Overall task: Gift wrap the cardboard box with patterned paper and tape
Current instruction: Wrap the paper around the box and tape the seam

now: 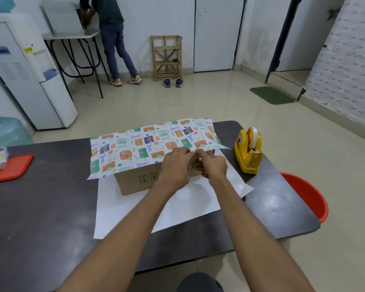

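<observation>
On surface (40, 207) centre, box (135, 180) sits on paper (139, 144), far flap over top. Left hand (175, 163), right hand (211, 165) pinch paper edge at near rim, likely holding for tape; tape dispenser (249, 152) right.

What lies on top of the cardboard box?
Patterned paper covers the cardboard box; the left hand and right hand meet at its near edge. The box's top is hidden; only its front shows.
</observation>
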